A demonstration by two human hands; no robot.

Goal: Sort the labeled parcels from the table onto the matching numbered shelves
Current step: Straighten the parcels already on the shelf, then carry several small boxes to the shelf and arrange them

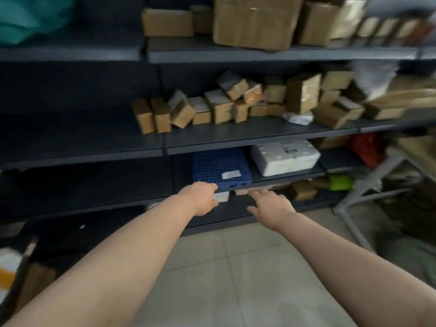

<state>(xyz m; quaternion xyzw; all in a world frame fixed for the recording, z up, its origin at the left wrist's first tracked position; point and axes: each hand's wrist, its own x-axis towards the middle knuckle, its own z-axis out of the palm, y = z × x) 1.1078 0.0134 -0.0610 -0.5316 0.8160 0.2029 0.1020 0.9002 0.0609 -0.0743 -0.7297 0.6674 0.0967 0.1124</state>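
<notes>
Left hand [204,197]: reaches in under the front edge of the crate shelf [256,177]. The fingers are hidden past that edge and the thumb lies beside the parcel's white label. Whether it grips cannot be told.
Right hand [271,206]: fingers straight and spread, thumb out. The tips are at the same front edge, just beside a blurred pinkish item [241,191].
Parcel [220,197]: between the two hands, in the low shelf [236,217] under the crate shelf. Only its white label is clear; the rest is dark and blurred.
Crate [221,166]: blue and gridded, at the front edge of its shelf just above the left hand. It carries a small white label.
Foam box [285,156]: white, on the same shelf, right of the crate.
Low shelf, right part: one carton [303,191] and a green item [339,182].
Small cartons [212,109]: crowded on the shelf above the crate, some upright, some tilted.
Big carton [254,22]: on the top shelf, overhanging its front edge.
Floor [224,267]: pale tiles below both forearms.
</notes>
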